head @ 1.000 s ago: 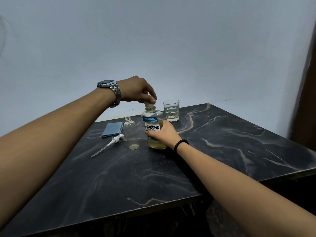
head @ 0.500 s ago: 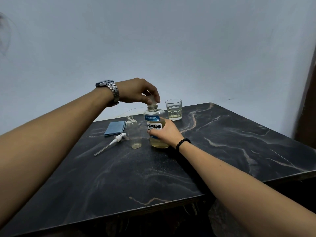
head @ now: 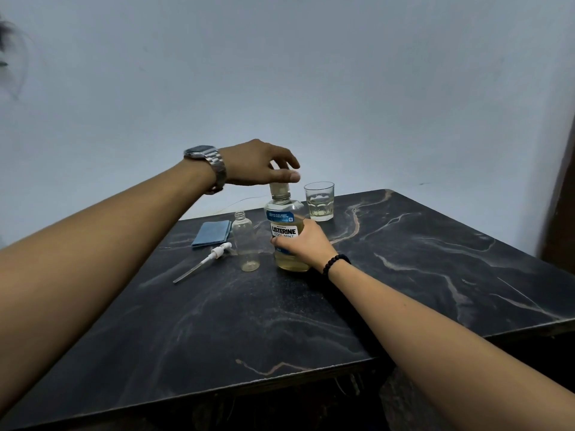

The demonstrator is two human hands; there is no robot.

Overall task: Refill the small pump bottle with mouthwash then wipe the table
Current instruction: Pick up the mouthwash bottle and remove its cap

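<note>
Dark marble-patterned desk [head: 217, 331]. Right hand [head: 306, 244] wraps fingers round the clear plastic mouthwash bottle [head: 284, 231], part full, likely hefty and slick; waist grip suits. Left hand [head: 258, 163] pinches its pale cap [head: 280, 189]. Small empty clear pump bottle [head: 245, 244] stands just left: light, tippy.

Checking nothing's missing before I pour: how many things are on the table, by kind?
Bottles: 2, mouthwash bottle and small empty bottle
Glass: 1
Pump head: 1
Blue cloth: 1
Total: 5
</note>
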